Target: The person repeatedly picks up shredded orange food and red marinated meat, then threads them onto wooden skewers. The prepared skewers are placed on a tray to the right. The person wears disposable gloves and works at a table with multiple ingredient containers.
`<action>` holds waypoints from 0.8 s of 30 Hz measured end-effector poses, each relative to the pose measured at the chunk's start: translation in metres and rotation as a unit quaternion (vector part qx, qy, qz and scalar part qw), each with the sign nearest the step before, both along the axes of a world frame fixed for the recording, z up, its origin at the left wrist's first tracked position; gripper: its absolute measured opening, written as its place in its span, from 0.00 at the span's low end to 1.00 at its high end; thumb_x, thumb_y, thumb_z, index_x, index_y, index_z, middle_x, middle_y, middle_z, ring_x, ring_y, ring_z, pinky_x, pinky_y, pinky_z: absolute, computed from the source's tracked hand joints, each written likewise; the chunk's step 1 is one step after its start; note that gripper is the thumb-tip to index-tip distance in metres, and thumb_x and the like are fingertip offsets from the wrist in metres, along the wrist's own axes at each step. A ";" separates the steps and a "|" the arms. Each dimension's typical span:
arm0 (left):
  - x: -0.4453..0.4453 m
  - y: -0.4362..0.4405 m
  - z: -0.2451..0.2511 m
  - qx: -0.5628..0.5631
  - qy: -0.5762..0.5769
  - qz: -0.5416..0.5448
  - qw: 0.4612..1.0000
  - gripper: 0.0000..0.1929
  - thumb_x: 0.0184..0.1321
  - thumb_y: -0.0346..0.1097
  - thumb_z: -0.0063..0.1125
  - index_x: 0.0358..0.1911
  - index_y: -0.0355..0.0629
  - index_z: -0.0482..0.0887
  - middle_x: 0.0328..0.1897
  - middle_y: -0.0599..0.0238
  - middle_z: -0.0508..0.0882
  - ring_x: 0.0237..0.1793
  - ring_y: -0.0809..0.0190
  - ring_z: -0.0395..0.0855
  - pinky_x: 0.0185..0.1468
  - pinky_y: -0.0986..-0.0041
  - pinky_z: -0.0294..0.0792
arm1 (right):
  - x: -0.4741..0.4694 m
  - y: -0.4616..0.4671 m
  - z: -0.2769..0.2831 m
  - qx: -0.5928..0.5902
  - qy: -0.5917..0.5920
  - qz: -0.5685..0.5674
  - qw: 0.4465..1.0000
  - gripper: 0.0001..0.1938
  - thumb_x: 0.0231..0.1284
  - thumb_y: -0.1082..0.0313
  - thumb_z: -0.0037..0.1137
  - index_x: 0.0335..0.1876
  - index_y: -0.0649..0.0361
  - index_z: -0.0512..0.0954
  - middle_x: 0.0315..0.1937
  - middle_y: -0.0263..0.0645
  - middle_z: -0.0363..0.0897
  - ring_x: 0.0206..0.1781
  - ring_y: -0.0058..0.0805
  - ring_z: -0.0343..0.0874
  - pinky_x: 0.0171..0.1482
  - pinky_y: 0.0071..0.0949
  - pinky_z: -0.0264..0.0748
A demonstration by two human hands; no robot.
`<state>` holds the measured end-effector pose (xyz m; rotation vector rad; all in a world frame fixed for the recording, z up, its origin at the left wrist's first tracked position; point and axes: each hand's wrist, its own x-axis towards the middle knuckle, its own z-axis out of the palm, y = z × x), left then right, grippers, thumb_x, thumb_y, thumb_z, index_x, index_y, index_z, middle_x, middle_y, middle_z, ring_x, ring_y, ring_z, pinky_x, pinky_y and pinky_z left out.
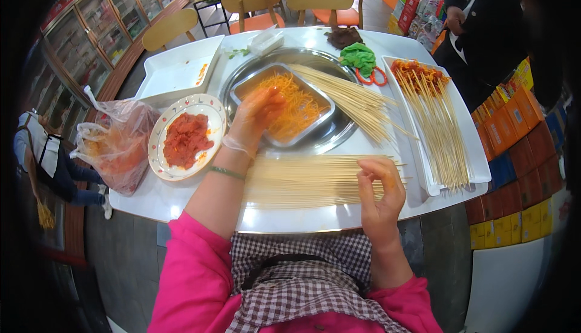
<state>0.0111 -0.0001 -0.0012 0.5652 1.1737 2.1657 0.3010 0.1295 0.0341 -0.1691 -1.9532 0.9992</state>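
My left hand (261, 108), in a clear plastic glove, is over the left side of a metal tray (327, 114) of orange shreds (297, 106); whether it pinches any is unclear. The tray rests in a round steel basin (290, 53), with a bundle of bamboo skewers (345, 94) leaning across its right side. My right hand (381, 185) is raised above the right ends of a row of bamboo skewers (308, 181), thumb and fingertips close together; I cannot tell if they hold something. A patterned plate (156, 151) of red minced or sliced meat (186, 140) sits left of my left forearm.
A white tray (476, 169) of loaded skewers (420, 78) stands right; another white tray (174, 76) and a plastic bag (115, 142) are left. Green cloth (358, 58) and red rings (379, 76) lie behind. One person (490, 28) stands right, another (54, 156) far left.
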 end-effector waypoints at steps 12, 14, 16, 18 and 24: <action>0.006 0.000 0.013 0.052 0.037 0.048 0.997 0.18 0.73 0.39 0.55 0.59 0.34 0.79 0.50 0.56 0.87 0.53 0.58 0.86 0.59 0.69 0.78 | -0.060 -0.022 0.011 0.193 -0.159 0.127 0.960 0.06 0.59 0.75 0.60 0.41 0.64 0.80 0.42 0.45 0.81 0.47 0.46 0.80 0.51 0.39 0.76; 0.006 0.000 0.014 0.064 0.041 0.047 0.996 0.18 0.73 0.39 0.55 0.59 0.34 0.78 0.50 0.55 0.87 0.52 0.59 0.86 0.58 0.70 0.78 | -0.071 -0.024 0.012 0.217 -0.188 0.129 0.949 0.07 0.59 0.75 0.60 0.43 0.65 0.80 0.43 0.47 0.81 0.49 0.48 0.79 0.53 0.40 0.76; 0.005 0.001 0.015 0.077 0.043 0.051 0.995 0.18 0.72 0.39 0.56 0.58 0.34 0.79 0.48 0.56 0.88 0.51 0.60 0.87 0.55 0.73 0.78 | -0.083 -0.027 0.012 0.241 -0.211 0.117 0.940 0.07 0.59 0.75 0.60 0.42 0.65 0.80 0.43 0.47 0.81 0.48 0.48 0.79 0.53 0.40 0.76; 0.003 0.002 0.012 0.076 0.039 0.054 0.995 0.17 0.72 0.39 0.56 0.57 0.34 0.80 0.47 0.57 0.88 0.50 0.60 0.87 0.54 0.73 0.78 | -0.095 -0.029 0.009 0.259 -0.227 0.112 0.932 0.06 0.59 0.74 0.60 0.40 0.65 0.81 0.41 0.46 0.81 0.47 0.47 0.79 0.52 0.40 0.76; 0.004 0.008 0.010 0.083 0.025 0.068 0.994 0.14 0.72 0.38 0.57 0.53 0.37 0.83 0.44 0.57 0.88 0.46 0.60 0.88 0.52 0.73 0.79 | -0.115 -0.033 -0.004 0.259 -0.255 0.088 0.928 0.04 0.57 0.72 0.60 0.33 0.62 0.83 0.36 0.44 0.82 0.46 0.45 0.79 0.50 0.40 0.77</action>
